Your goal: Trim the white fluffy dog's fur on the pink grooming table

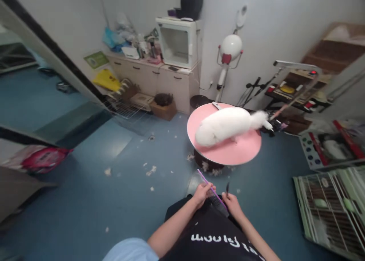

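Observation:
My left hand point(203, 194) is closed around a purple-backed grooming comb point(205, 181), which slants down to the right across the front of a black apron point(211, 230). My right hand point(232, 204) is closed on a slim dark tool point(227, 188) pointing upward; its kind is too small to make out. The lower end of the comb lies close beside the right hand. Beyond both hands, a white dog point(228, 124) stands on a round pink table point(242, 151), with a fluffier part at its right end. Neither hand touches the dog.
A grooming arm point(296, 65) rises at the table's right. Behind stands a white dryer point(230, 48) on a pole. A pale tool point(216, 105) lies at the table's back edge. Fur clumps point(151, 171) litter the blue floor. A wire cage point(327, 208) sits at right.

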A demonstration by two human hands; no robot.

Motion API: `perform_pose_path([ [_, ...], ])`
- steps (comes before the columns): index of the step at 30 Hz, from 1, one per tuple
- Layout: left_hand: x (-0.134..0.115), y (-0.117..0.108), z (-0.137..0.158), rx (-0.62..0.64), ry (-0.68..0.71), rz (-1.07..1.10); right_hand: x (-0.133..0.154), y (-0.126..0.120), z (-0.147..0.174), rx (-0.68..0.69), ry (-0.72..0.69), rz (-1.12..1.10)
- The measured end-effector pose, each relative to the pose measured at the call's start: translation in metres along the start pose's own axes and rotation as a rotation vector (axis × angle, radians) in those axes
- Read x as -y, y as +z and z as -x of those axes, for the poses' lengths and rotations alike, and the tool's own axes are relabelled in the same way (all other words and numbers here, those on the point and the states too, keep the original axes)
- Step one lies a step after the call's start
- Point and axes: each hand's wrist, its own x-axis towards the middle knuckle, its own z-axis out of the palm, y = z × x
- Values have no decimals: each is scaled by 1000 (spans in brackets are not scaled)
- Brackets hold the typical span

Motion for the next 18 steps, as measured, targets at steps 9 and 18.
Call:
perform_pose_path([
  [9, 3, -54, 63, 136, 91, -532, -57, 48, 110, -292, 268, -203],
  [18, 55, -122, 166, 241, -155, -595, -12, 243, 241, -426, 243, -389],
])
